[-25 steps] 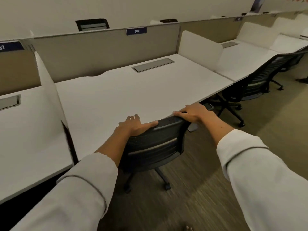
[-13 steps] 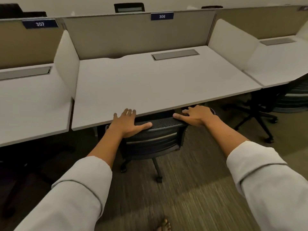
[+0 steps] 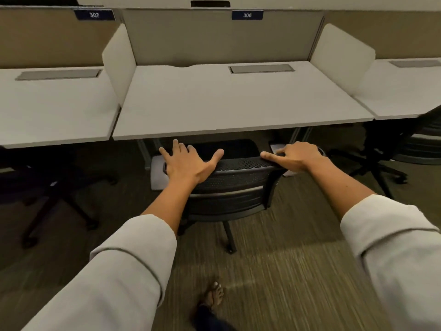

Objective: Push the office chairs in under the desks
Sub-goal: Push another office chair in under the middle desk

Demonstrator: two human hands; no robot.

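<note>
A black mesh office chair (image 3: 235, 187) stands right in front of me, its seat tucked under the white desk (image 3: 238, 103) labelled 306. The top of its backrest sits just short of the desk's front edge. My left hand (image 3: 188, 163) rests flat on the backrest's top left corner with fingers spread and thumb along the rim. Fingers curled, my right hand (image 3: 296, 156) grips the top right corner.
Another dark chair (image 3: 52, 189) sits under desk 307 (image 3: 55, 103) on the left. A third chair (image 3: 415, 146) is at the desk on the right. White side dividers (image 3: 118, 60) separate the desks. My bare foot (image 3: 214, 295) is on the carpet behind the chair.
The chair has rolled forward under desk 306 and squared up to it. My view has swung to face the desk. My left fingers have spread out.
</note>
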